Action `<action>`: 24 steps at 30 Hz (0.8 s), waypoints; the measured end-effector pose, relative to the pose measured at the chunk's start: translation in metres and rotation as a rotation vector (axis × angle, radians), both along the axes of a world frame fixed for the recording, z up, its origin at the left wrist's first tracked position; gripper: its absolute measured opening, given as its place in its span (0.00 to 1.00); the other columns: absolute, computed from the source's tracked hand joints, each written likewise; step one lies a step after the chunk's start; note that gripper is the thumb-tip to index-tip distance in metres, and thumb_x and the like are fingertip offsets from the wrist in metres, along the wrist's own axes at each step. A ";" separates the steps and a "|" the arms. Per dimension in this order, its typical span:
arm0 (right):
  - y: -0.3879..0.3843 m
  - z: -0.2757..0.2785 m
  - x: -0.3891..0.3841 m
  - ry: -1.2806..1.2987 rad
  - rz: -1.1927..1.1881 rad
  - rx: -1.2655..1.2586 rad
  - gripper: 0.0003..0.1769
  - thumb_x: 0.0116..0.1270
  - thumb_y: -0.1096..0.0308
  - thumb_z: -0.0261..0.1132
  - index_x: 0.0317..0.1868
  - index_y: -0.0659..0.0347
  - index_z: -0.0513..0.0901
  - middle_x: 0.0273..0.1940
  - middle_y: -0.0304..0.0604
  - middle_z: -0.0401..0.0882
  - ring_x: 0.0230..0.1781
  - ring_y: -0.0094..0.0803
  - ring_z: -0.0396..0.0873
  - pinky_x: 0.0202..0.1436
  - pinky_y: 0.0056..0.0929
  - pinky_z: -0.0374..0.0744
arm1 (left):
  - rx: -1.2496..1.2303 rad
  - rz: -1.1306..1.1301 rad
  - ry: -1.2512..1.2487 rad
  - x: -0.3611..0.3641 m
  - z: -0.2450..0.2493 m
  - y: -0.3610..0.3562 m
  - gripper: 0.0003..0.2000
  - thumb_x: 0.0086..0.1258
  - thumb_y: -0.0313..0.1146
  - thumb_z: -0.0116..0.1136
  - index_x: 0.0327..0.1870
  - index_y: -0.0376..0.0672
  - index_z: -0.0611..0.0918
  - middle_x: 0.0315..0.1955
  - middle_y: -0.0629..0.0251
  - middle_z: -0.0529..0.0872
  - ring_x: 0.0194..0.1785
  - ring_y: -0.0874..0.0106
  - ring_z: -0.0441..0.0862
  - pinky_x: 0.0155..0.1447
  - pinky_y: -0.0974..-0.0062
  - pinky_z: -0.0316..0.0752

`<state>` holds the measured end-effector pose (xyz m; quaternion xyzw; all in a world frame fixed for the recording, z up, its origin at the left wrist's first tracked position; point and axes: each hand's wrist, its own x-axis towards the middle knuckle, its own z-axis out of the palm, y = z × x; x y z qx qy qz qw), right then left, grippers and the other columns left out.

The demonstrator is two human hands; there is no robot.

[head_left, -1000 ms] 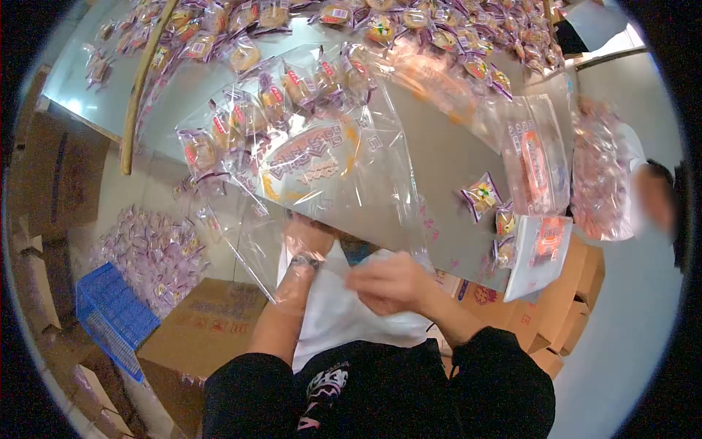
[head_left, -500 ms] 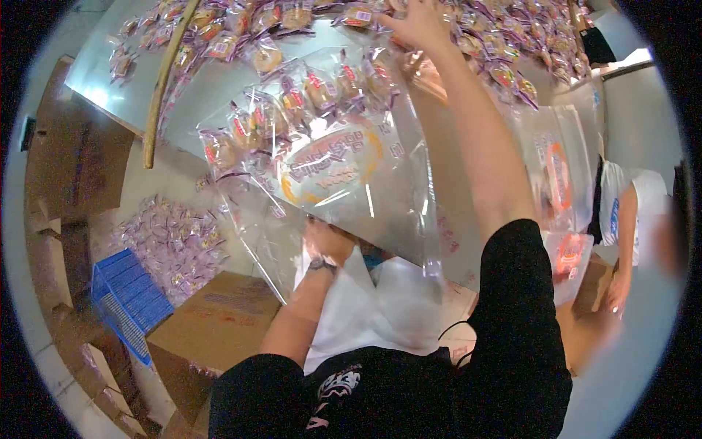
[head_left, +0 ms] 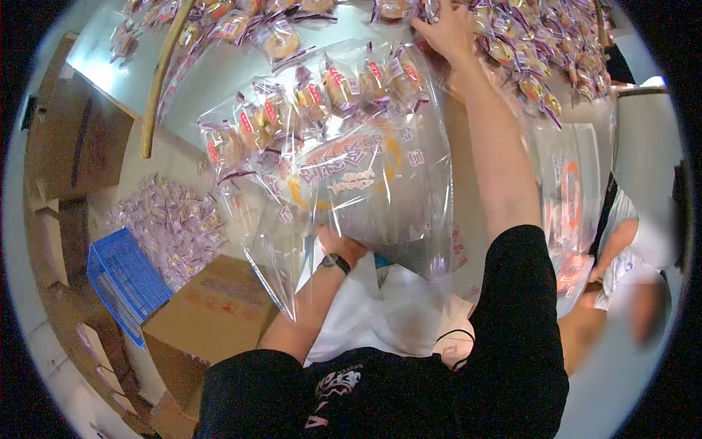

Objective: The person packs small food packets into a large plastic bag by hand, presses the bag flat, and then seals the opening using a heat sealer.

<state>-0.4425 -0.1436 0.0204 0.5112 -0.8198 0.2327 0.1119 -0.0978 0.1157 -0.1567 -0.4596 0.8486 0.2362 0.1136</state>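
Note:
A large clear printed plastic bag lies in front of me, with a row of individually wrapped round pastries along its far end. My left hand, with a watch at the wrist, is by the bag's near part; its fingers are hidden, so its grip does not show. My right hand reaches over the far side of the table, onto the heap of wrapped pastries. Its thumb is spread from the fingers, which touch the packets and are partly cut off by the frame's top.
A wooden stick lies across the table's left side. Lower left are a blue basket, a cardboard box and a pile of packets. More printed bags hang at right, near another person.
My right hand has shifted slightly right in the view while staying over the packets. The view has moved a little, and the other person at right has bent lower.

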 end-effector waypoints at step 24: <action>0.029 -0.035 -0.069 -1.164 0.215 -0.492 0.39 0.59 0.66 0.79 0.67 0.71 0.71 0.52 0.45 0.81 0.48 0.31 0.78 0.48 0.29 0.79 | 1.321 1.320 1.496 -0.008 -0.042 0.006 0.31 0.73 0.58 0.38 0.71 0.52 0.76 0.71 0.64 0.77 0.75 0.58 0.69 0.79 0.51 0.57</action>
